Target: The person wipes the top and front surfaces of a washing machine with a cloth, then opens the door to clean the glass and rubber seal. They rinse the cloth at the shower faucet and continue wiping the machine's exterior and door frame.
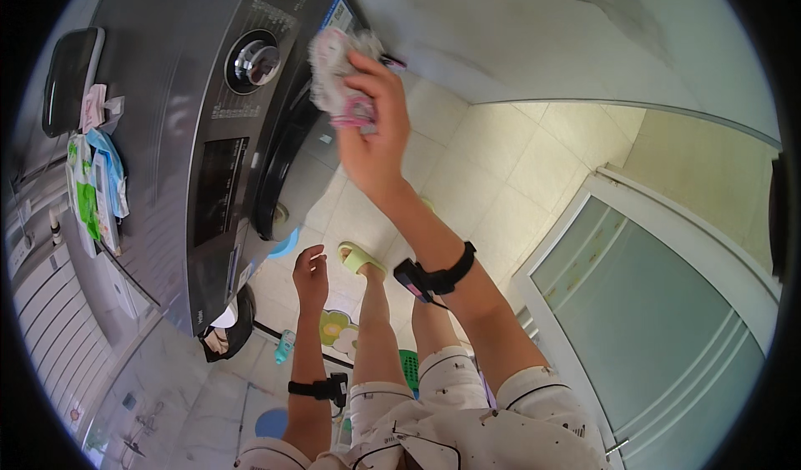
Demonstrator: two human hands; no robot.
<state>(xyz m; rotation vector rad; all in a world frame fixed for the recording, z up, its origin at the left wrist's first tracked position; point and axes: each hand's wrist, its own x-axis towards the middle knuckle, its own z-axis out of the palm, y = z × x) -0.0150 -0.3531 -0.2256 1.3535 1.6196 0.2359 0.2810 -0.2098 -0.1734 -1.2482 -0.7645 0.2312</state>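
My right hand (378, 119) is shut on a crumpled white and pink cloth (331, 75), raised beside the front of a dark grey washing machine (156, 125). The cloth is near the right edge of the control panel, over the machine's silver dial (253, 62) side; whether it touches the machine I cannot tell. Lower down, my left hand (311, 276) hangs before the machine with its fingers loosely curled and nothing seen in it. The machine's black-rimmed round door (281, 169) is partly hidden from this angle.
Wet wipe and tissue packs (94, 188) and a dark, glossy rounded item (72, 82) rest on the machine. A black bag (234, 332), a teal bottle (285, 346) and a blue basin (286, 244) are low near it. A frosted glass door (644, 307) stands at the right.
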